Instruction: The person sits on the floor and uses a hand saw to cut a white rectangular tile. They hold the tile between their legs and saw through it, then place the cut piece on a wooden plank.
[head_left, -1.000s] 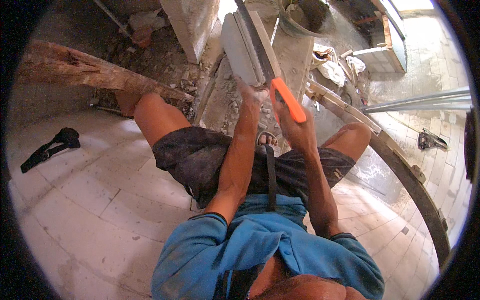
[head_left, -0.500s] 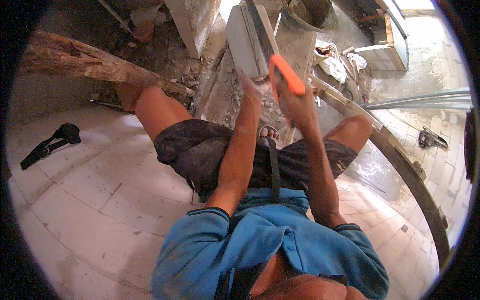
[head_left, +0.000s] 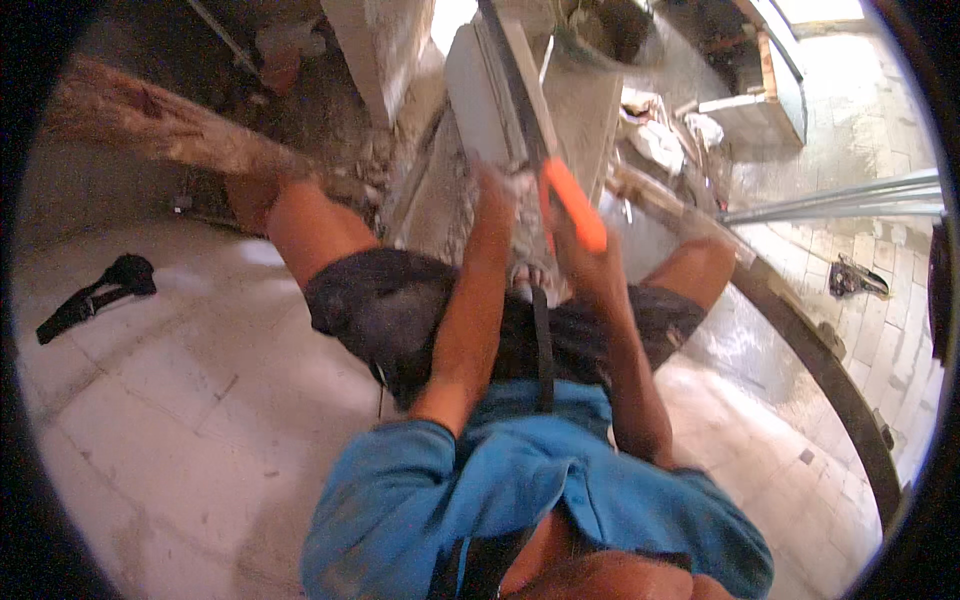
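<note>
My right hand (head_left: 592, 252) is closed round the orange handle of a handsaw (head_left: 575, 205). Its long dark blade runs away from me along the right side of a pale, flat-sided block (head_left: 475, 95). At the block's near end is my left hand (head_left: 494, 188), seemingly gripping it; motion blurs the fingers. The block rests among rubble and boards between my spread legs. Where the saw's teeth meet the block is hard to make out.
A rough timber beam (head_left: 170, 125) lies left, by my leg. A curved plank edge (head_left: 800, 330) runs along the right. Beyond are a bucket (head_left: 590, 45), white sacks (head_left: 650, 130) and metal profiles (head_left: 840, 200). A black strap (head_left: 100, 295) lies on the left floor.
The saw and my right hand have come back toward me, so the orange handle sits lower. My left hand stays at the block's near end. The view has shifted slightly.
</note>
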